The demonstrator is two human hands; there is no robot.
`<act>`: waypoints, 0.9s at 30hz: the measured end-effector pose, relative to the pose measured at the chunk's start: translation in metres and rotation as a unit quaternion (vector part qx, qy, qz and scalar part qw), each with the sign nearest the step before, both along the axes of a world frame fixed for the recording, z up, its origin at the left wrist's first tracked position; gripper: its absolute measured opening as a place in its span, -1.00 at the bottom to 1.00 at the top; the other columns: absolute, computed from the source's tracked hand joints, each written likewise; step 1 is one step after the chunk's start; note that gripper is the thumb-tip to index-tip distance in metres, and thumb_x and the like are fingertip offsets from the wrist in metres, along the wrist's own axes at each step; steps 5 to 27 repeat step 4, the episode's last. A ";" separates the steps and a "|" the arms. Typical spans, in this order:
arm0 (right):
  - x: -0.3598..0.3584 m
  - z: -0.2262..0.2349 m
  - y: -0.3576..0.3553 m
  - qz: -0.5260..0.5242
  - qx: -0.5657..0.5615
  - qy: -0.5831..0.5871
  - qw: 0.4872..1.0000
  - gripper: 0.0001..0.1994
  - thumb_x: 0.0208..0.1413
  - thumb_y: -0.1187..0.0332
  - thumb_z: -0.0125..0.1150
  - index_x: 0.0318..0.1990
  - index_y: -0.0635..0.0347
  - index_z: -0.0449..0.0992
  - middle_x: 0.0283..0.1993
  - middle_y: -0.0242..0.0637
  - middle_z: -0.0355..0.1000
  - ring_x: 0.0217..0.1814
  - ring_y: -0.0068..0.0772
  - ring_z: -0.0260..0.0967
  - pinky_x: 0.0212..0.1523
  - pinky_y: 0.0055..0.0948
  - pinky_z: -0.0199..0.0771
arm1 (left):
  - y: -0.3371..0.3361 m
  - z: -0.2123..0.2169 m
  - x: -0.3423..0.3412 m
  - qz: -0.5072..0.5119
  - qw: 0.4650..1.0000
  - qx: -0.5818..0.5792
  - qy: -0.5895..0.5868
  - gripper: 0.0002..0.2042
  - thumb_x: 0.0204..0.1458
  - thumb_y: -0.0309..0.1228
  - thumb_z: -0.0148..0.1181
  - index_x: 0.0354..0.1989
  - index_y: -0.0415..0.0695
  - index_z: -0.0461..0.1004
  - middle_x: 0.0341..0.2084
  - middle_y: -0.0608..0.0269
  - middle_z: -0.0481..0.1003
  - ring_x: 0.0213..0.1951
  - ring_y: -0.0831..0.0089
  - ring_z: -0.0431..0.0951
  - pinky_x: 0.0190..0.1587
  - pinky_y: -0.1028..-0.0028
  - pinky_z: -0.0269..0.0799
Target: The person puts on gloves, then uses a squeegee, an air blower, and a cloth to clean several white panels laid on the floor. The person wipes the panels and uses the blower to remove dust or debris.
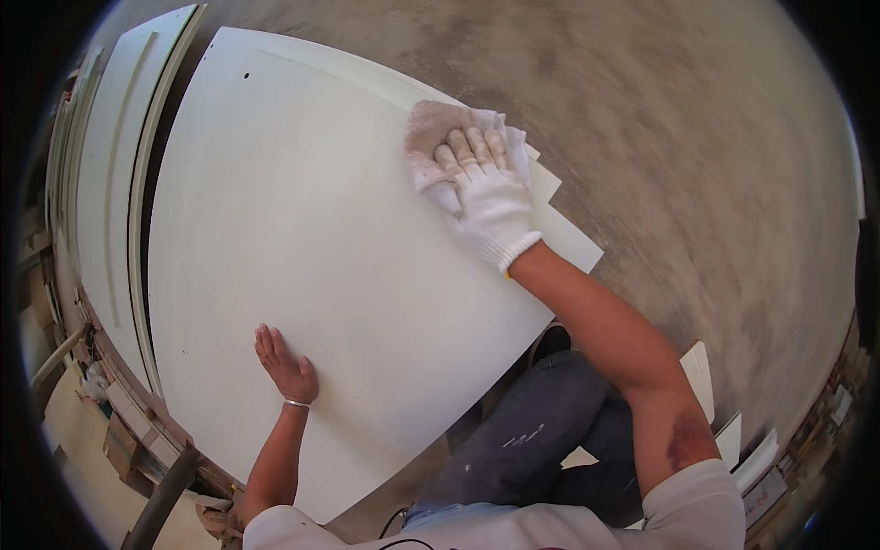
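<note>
A large white panel [275, 202] with a small dark hole near its far left corner lies in front of me. My right hand [486, 188], in a white knit glove with grubby fingers, presses a pale pinkish-grey rag [438, 124] onto the panel's far right edge. The rag bunches around the fingers and spreads out beyond them. My left hand [286, 365] is bare and rests flat on the panel's near left part, fingers stretched out and side by side, holding nothing. A thin light band circles that wrist.
More white panels [110, 174] stand along the left, past a dark gap. Further panel corners [547, 183] jut out under the right edge. Grey-brown floor [678, 137] stretches to the right. Cardboard pieces [137, 412] and a dark bar [165, 495] are at lower left, white offcuts [729, 440] at lower right.
</note>
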State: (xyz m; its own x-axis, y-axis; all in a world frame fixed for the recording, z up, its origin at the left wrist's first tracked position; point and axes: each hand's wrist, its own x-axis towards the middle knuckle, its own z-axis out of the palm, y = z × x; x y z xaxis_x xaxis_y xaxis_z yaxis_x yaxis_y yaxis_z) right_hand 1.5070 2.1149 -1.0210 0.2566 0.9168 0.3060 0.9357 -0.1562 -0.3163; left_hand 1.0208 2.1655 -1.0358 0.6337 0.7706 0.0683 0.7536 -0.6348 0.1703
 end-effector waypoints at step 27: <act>-0.003 0.008 0.018 -0.020 -0.158 -0.005 0.987 -0.36 0.29 0.03 0.04 0.43 0.20 0.29 0.57 -0.13 0.13 0.67 -0.14 -0.10 0.66 -0.10 -0.38 | 0.002 0.000 -0.001 -0.011 1.000 -0.003 -0.017 -0.35 0.28 -0.21 -0.20 0.53 -0.22 -0.01 0.54 -0.07 -0.03 0.55 -0.11 -0.10 0.53 -0.11 -0.26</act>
